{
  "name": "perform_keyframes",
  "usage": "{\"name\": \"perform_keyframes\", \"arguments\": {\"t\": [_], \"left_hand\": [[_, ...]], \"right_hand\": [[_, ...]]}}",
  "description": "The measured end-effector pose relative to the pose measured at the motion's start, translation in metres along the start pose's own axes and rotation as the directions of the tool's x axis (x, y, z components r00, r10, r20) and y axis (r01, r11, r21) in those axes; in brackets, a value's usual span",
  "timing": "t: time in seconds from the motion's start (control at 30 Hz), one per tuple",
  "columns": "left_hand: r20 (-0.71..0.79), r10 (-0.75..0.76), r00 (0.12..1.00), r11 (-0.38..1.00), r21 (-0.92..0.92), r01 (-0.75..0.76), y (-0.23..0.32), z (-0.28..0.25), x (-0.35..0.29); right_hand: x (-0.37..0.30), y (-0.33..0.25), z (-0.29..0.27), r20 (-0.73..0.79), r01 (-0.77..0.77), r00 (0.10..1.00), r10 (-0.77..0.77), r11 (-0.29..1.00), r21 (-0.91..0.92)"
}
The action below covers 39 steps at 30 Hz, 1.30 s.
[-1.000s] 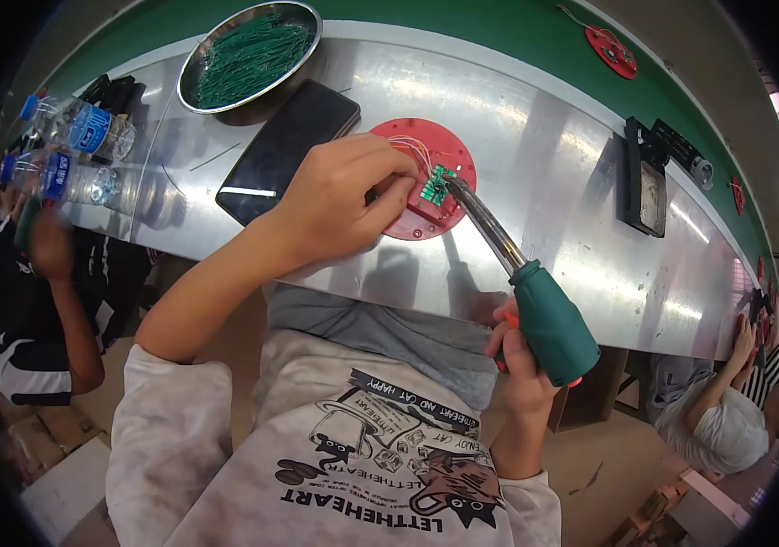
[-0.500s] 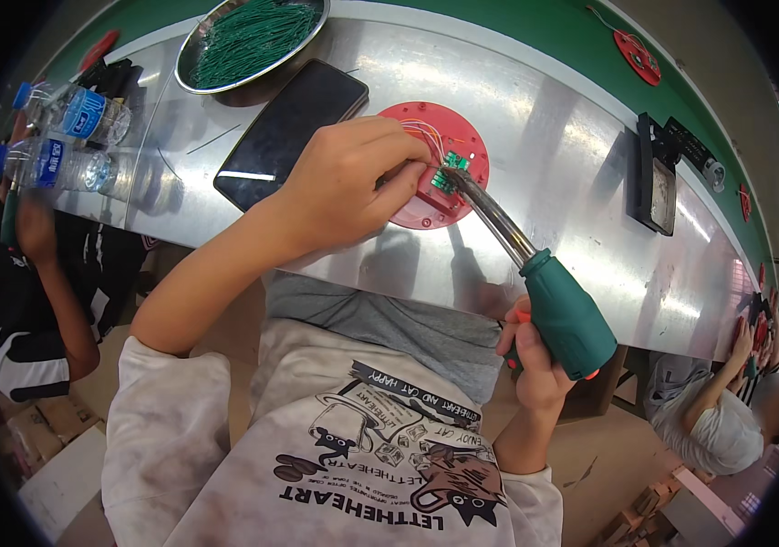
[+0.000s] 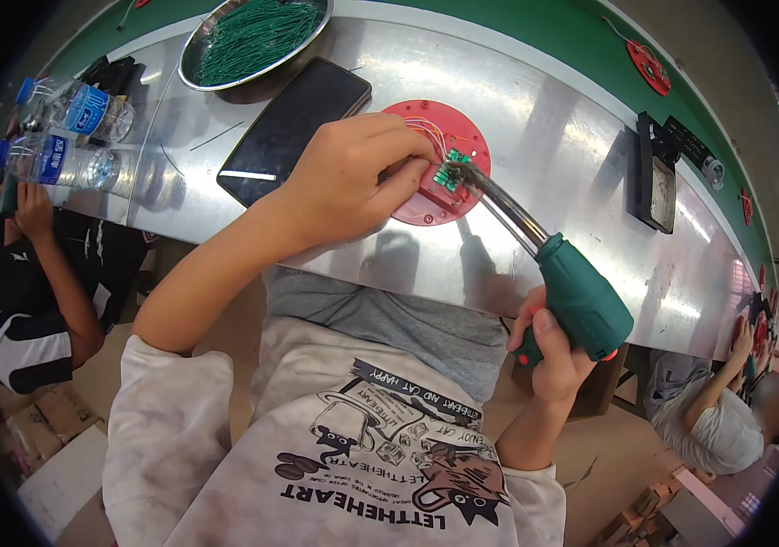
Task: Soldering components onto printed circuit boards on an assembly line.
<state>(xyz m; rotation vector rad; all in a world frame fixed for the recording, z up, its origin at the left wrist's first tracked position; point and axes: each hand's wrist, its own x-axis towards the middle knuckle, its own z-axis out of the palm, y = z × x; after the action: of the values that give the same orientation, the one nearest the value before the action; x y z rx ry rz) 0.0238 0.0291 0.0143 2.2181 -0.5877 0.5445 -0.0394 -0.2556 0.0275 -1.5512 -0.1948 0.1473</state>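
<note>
A round red plastic disc lies on the metal bench, with a small green circuit board on it and several thin wires running to the board. My left hand reaches over the disc's left side, thumb and forefinger pinched on a thin wire beside the board; the fingertips hide most of it. In my right hand is a green soldering gun, gripped by its handle. Its metal tip is at the board's right edge, close to my left fingertips; whether it touches cannot be made out.
A black tablet-like device lies left of the disc, below a metal bowl of green wires. Water bottles lie far left, near a co-worker's hand. Right are a black tray and another red disc.
My right hand and the soldering gun have shifted right and a little away from me, the tip moving toward the board's right edge. My left hand stays almost in place.
</note>
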Motion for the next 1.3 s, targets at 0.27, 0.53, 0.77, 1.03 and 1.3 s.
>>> {"name": "perform_keyframes", "arguments": {"t": [0.27, 0.53, 0.77, 1.03, 1.3], "left_hand": [[-0.047, 0.076, 0.996, 0.997, -0.009, -0.076, -0.004, 0.004, 0.0], [-0.049, 0.062, 0.997, 0.998, -0.019, -0.063, -0.005, 0.003, 0.0], [-0.058, 0.035, 0.998, 0.998, -0.042, -0.038, -0.003, 0.002, -0.001], [-0.281, 0.013, 0.96, 1.0, -0.022, -0.02, 0.002, -0.011, 0.001], [-0.234, 0.354, 0.905, 0.934, 0.14, -0.329, 0.002, -0.01, 0.003]], "right_hand": [[-0.003, 0.005, 0.0, 0.001, 0.028, 1.0, -0.028, 0.999, 0.029], [-0.001, 0.005, -0.002, 0.023, 0.042, 0.999, -0.042, 0.999, 0.019], [-0.005, 0.003, 0.0, -0.038, 0.046, 0.998, -0.045, 0.999, 0.008], [-0.007, 0.004, 0.002, -0.07, 0.073, 0.995, -0.072, 0.997, 0.02], [-0.005, 0.005, 0.002, -0.033, 0.08, 0.996, -0.079, 0.997, 0.022]]}}
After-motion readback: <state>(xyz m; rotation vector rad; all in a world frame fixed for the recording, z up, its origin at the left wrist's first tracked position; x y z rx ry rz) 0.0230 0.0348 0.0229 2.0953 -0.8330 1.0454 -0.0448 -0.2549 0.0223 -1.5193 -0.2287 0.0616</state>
